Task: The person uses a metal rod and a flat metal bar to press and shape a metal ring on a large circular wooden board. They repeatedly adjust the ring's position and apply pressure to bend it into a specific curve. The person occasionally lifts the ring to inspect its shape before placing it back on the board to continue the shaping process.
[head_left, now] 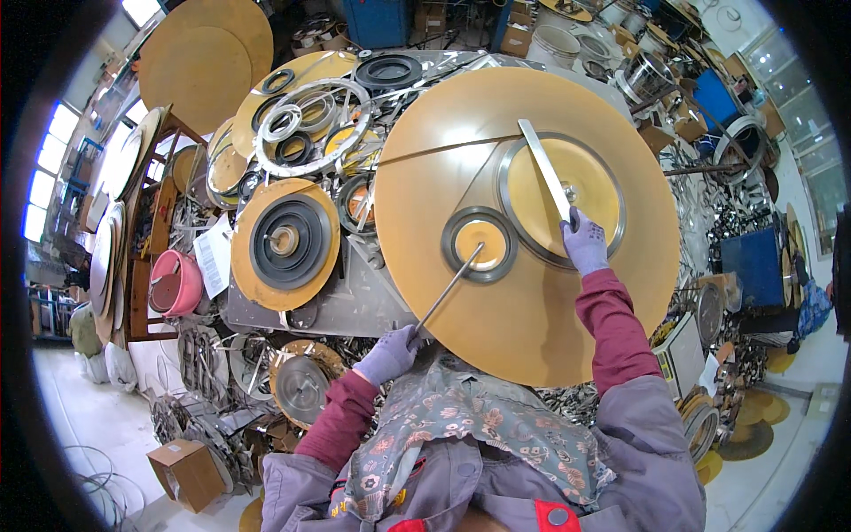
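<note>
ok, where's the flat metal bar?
Head view, right of centre: the flat metal bar is in the right hand, angled up-left over the larger metal ring on the big tan disc.

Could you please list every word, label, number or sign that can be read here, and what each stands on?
Nothing can be read reliably.
White paper sheet beside the round pink plastic tub: print too small to read.
Lavender fabric glove on the right hand: dark marks, too small to read.
Grey fabric jacket: small yellow marks, too blurred to read.
</note>
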`<action>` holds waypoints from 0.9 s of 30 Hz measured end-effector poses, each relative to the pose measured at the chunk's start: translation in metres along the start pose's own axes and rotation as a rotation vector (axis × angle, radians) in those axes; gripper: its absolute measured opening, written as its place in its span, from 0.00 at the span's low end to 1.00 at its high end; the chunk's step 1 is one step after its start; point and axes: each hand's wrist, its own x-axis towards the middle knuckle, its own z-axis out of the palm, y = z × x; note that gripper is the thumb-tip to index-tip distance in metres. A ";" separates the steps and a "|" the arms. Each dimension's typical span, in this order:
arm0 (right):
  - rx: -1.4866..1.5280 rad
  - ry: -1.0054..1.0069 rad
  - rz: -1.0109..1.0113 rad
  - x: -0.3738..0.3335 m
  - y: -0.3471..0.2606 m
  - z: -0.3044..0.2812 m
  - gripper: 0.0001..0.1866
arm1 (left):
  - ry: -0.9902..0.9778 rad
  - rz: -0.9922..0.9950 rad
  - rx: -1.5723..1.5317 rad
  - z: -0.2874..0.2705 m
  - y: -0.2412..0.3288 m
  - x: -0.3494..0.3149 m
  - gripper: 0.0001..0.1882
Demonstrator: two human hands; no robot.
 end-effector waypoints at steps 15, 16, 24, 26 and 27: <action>-0.016 0.010 -0.026 -0.001 -0.007 -0.001 0.19 | -0.016 -0.033 -0.002 -0.003 0.004 -0.001 0.09; -0.018 0.026 -0.041 -0.001 -0.006 0.000 0.19 | -0.019 -0.019 -0.021 -0.001 0.003 -0.001 0.10; -0.022 -0.011 -0.032 -0.002 -0.011 -0.004 0.19 | 0.010 -0.016 0.008 0.002 0.007 -0.005 0.09; -0.027 -0.006 -0.030 -0.001 -0.009 -0.002 0.19 | 0.030 -0.012 0.007 0.001 0.004 -0.003 0.08; -0.038 -0.015 -0.018 0.001 -0.007 -0.001 0.19 | 0.034 0.001 0.011 -0.002 0.004 -0.002 0.08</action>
